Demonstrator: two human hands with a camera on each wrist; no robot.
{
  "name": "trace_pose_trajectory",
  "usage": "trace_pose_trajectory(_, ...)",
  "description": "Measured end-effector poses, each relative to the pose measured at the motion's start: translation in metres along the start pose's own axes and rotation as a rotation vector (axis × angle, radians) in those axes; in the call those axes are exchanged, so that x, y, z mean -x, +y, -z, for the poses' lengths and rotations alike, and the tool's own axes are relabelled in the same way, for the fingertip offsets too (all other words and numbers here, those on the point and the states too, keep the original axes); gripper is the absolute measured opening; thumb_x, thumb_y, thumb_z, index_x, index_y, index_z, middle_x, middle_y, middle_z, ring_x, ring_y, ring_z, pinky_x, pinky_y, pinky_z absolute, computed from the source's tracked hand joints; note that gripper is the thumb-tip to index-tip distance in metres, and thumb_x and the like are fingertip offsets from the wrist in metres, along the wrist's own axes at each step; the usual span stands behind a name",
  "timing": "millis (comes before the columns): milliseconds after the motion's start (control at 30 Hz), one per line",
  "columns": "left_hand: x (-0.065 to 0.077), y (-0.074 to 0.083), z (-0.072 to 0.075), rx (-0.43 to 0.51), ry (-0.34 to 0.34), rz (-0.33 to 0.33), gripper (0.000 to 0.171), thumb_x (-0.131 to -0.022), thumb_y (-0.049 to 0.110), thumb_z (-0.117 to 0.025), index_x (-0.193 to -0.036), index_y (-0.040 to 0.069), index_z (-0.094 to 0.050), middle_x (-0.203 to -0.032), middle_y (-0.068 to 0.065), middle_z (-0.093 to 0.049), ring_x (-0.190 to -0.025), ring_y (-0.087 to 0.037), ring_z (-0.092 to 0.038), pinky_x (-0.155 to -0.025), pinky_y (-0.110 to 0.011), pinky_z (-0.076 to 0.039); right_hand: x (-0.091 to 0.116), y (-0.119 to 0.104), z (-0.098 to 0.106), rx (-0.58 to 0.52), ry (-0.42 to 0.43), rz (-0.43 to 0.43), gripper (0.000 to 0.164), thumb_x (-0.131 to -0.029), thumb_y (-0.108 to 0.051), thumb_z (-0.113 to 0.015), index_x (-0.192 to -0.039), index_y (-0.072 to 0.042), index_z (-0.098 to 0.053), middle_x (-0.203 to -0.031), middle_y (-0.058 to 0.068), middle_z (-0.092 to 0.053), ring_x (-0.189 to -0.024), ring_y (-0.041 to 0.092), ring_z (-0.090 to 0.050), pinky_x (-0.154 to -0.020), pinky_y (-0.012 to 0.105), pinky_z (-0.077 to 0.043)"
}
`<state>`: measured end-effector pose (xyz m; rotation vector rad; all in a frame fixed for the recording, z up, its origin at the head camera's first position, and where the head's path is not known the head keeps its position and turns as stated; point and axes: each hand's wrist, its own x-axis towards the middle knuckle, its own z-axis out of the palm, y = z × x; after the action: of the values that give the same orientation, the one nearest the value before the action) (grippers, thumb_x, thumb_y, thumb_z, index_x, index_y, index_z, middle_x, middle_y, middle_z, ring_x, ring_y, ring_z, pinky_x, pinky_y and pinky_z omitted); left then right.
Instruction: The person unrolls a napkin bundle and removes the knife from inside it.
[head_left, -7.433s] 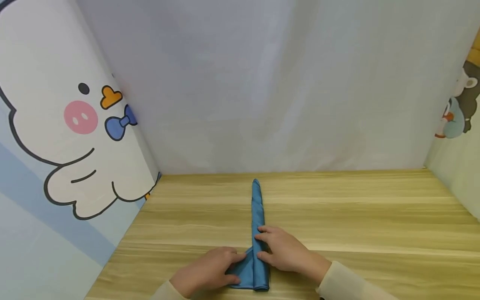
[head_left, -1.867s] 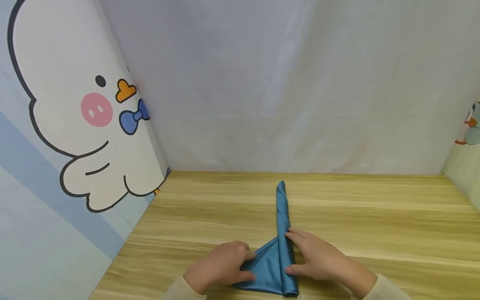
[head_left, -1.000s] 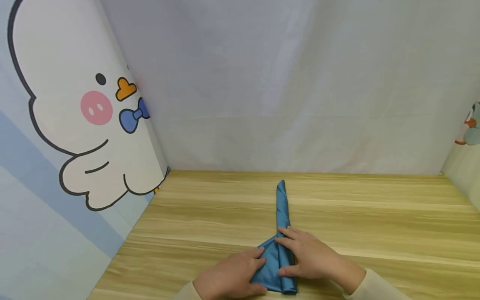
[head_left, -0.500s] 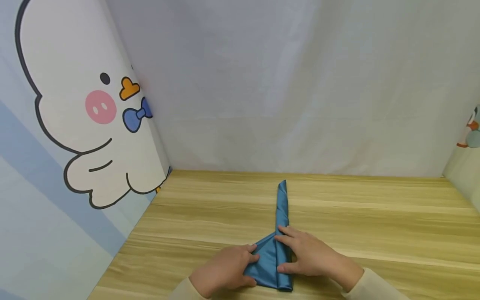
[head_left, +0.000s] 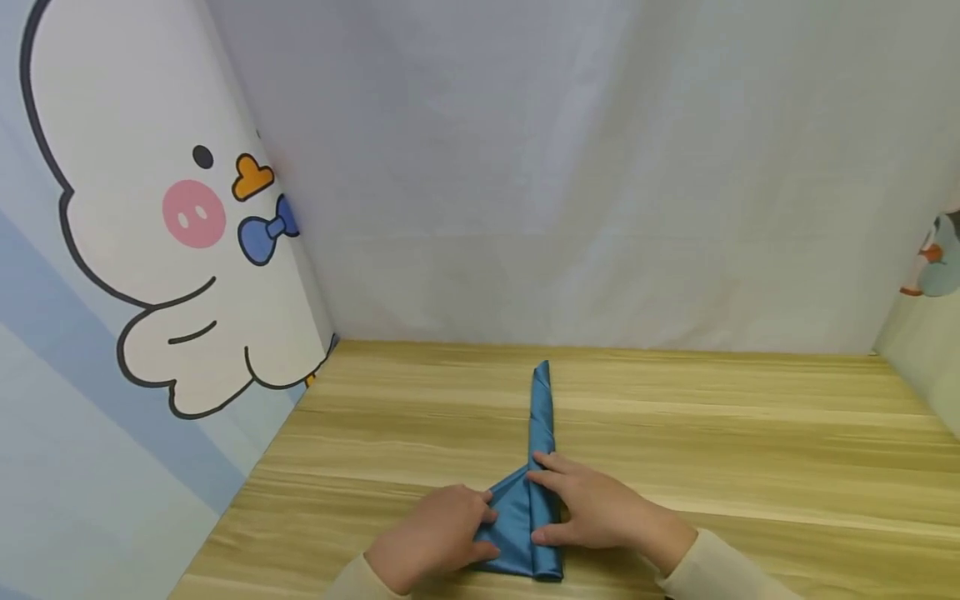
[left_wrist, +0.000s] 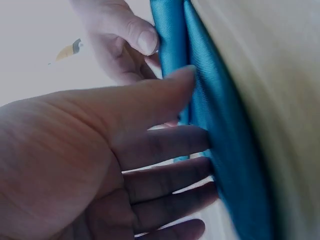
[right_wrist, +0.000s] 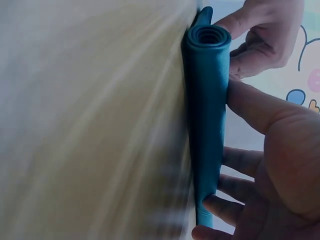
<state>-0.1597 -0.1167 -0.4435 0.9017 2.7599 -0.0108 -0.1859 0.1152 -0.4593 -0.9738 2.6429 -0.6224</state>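
A shiny blue cloth [head_left: 510,533] lies on the wooden table, its right side rolled into a long narrow tube [head_left: 542,417] that points away from me and tapers at the far end. To the left of the roll, a flat triangular flap is spread out. My left hand [head_left: 435,533] rests on this flap, fingers fairly straight and thumb near the front edge. My right hand [head_left: 600,504] lies along the roll, fingertips and thumb touching its top. In the right wrist view the roll's near end [right_wrist: 209,36] shows spiral layers. Part of the flap is hidden under my left hand.
The wooden table [head_left: 712,417] reaches back to a pale curtain-like wall [head_left: 585,183]. On the left stands a panel with a cartoon duck [head_left: 97,217]; a penguin picture [head_left: 941,258] is on the right side panel.
Since 1.9 s ago my right fingertips have come from the roll's right side onto its top. The visible flap looks narrower. Over the last half second hands and cloth shift slightly left in view.
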Motion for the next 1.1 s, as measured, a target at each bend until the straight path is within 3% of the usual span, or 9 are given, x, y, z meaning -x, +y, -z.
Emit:
trace_pose_trajectory(100,0.001,-0.004,0.001,-0.009,0.027,-0.001,0.033,-0.079,0.045,-0.076,-0.101,0.021,-0.077,-0.101,0.005,-0.070,-0.090,-0.015,-0.065,-0.077,-0.030,-0.052,-0.005,-0.004,-0.003,-0.005,-0.011,0.012,0.082,-0.083,-0.061,-0.064,-0.145,-0.010,-0.045,-0.155,0.012,-0.028,-0.139,0.031,-0.033,-0.105,0.049,-0.036)
trace_pose_trajectory(200,0.002,-0.006,0.003,0.019,0.034,0.013,0.025,-0.078,0.044,-0.078,-0.085,0.020,-0.077,-0.072,0.008,-0.062,-0.068,-0.008,-0.058,-0.063,-0.027,-0.049,-0.009,-0.008,-0.006,-0.012,-0.022,0.025,0.082,-0.084,-0.061,-0.064,-0.145,-0.009,-0.044,-0.156,0.012,-0.028,-0.139,0.032,-0.032,-0.106,0.048,-0.036)
trace_pose_trajectory(333,0.000,-0.007,0.004,0.070,0.072,0.020,0.033,-0.081,0.045,-0.075,-0.098,0.017,-0.076,-0.084,0.004,-0.067,-0.079,-0.010,-0.063,-0.069,-0.029,-0.052,-0.010,-0.008,-0.008,-0.009,-0.023,0.031,0.082,-0.084,-0.061,-0.063,-0.145,-0.010,-0.044,-0.156,0.011,-0.027,-0.139,0.032,-0.032,-0.106,0.047,-0.036)
trace_pose_trajectory(433,-0.007,-0.016,0.000,0.183,0.155,-0.021,0.044,-0.084,0.042,-0.073,-0.118,0.013,-0.070,-0.095,0.005,-0.067,-0.084,-0.008,-0.061,-0.073,-0.028,-0.052,-0.010,-0.008,-0.008,-0.019,-0.021,0.028,0.081,-0.085,-0.061,-0.062,-0.145,-0.010,-0.044,-0.156,0.011,-0.027,-0.140,0.032,-0.030,-0.106,0.048,-0.036)
trace_pose_trajectory(533,-0.015,-0.029,-0.007,0.333,0.195,-0.077,0.046,-0.085,0.037,-0.074,-0.122,0.010,-0.067,-0.079,0.010,-0.059,-0.068,-0.002,-0.053,-0.063,-0.022,-0.046,-0.010,-0.008,-0.008,-0.027,-0.011,0.028,0.078,-0.086,-0.059,-0.061,-0.145,-0.010,-0.045,-0.155,0.011,-0.028,-0.140,0.032,-0.030,-0.106,0.049,-0.035)
trace_pose_trajectory(633,-0.018,-0.036,-0.011,0.445,0.136,-0.119,0.050,-0.085,0.033,-0.075,-0.126,0.008,-0.064,-0.070,0.014,-0.054,-0.058,0.000,-0.048,-0.056,-0.018,-0.043,-0.010,-0.009,-0.008,-0.027,0.008,0.031,0.075,-0.088,-0.058,-0.060,-0.144,-0.010,-0.046,-0.154,0.011,-0.030,-0.139,0.032,-0.032,-0.106,0.050,-0.036)
trace_pose_trajectory(767,-0.018,-0.040,-0.013,0.493,0.040,-0.151,0.057,-0.082,0.030,-0.078,-0.131,0.006,-0.061,-0.068,0.013,-0.054,-0.054,0.000,-0.047,-0.053,-0.017,-0.043,-0.011,-0.011,-0.009,-0.016,0.058,0.031,0.071,-0.089,-0.057,-0.060,-0.139,-0.008,-0.052,-0.151,0.013,-0.036,-0.136,0.033,-0.036,-0.105,0.051,-0.036)
trace_pose_trajectory(933,-0.017,-0.039,-0.012,0.478,0.011,-0.146,0.064,-0.078,0.029,-0.082,-0.133,0.006,-0.059,-0.072,0.009,-0.054,-0.056,-0.001,-0.045,-0.054,-0.017,-0.042,-0.016,-0.014,-0.011,0.025,0.110,0.018,0.068,-0.088,-0.055,-0.063,-0.135,-0.007,-0.056,-0.147,0.015,-0.041,-0.134,0.034,-0.039,-0.104,0.051,-0.037)
trace_pose_trajectory(1100,-0.017,-0.039,-0.010,0.413,-0.012,-0.138,0.066,-0.078,0.033,-0.081,-0.134,0.008,-0.058,-0.080,0.010,-0.050,-0.064,-0.001,-0.045,-0.059,-0.017,-0.042,-0.020,-0.016,-0.014,0.066,0.100,-0.005,0.074,-0.085,-0.059,-0.064,-0.136,-0.007,-0.055,-0.147,0.016,-0.039,-0.134,0.035,-0.038,-0.104,0.054,-0.036)
